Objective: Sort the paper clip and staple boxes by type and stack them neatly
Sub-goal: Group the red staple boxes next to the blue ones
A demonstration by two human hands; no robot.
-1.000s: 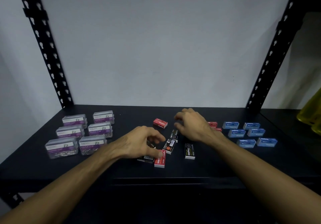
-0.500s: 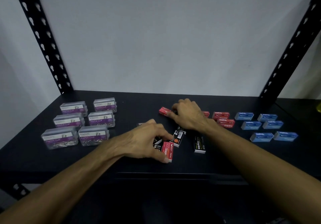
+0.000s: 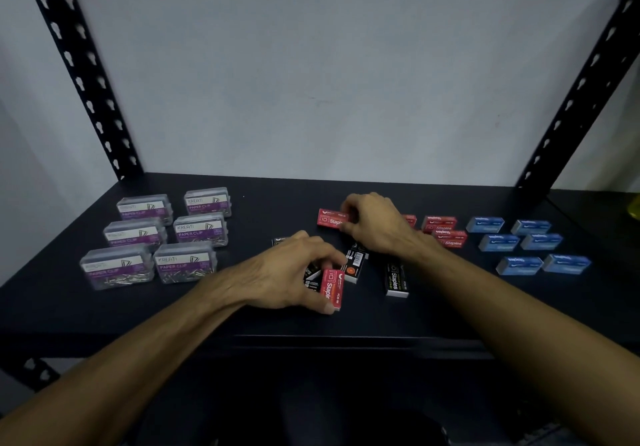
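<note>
My left hand (image 3: pixel 291 276) pinches a red staples box (image 3: pixel 331 288) standing on its side near the shelf's front middle. My right hand (image 3: pixel 375 226) grips another red staples box (image 3: pixel 329 219) farther back. Black staples boxes (image 3: pixel 396 279) lie loose between and under my hands. Several clear paper clip boxes with purple labels (image 3: pixel 185 260) sit in two columns at the left. A few red staples boxes (image 3: pixel 448 234) are grouped right of my right hand, and several blue staples boxes (image 3: pixel 519 265) lie beyond them.
Everything rests on a black metal shelf (image 3: pixel 104 310) with perforated uprights at the back left (image 3: pixel 79 75) and back right (image 3: pixel 581 82). A pale wall closes the back. A yellow object (image 3: pixel 635 208) shows at the far right edge.
My right hand moved back and left and took hold of the far red staples box. My left hand closed on the near red box. The camera tilted.
</note>
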